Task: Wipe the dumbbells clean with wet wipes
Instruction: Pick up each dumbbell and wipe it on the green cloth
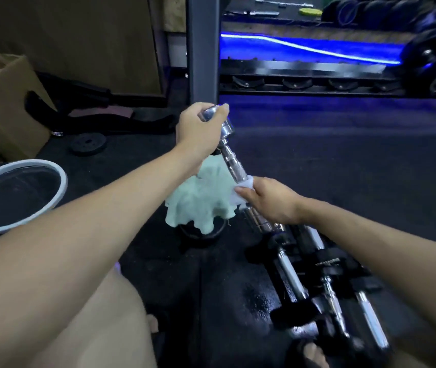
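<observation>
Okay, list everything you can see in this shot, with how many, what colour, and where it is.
chrome dumbbell bar: one, silver, held up at centre
wet wipe: one, white, wrapped round the bar's lower part
cloth: one, pale green, draped over a dark object behind the bar
dumbbells on floor: several, chrome and black, lower right
basin: one, white rim, left
weight plate: one, black, floor at left
cardboard box: one, brown, far left
rack: one, black, lit blue, top right
left hand: grips the bar's top end
right hand: holds the wipe on the bar
</observation>
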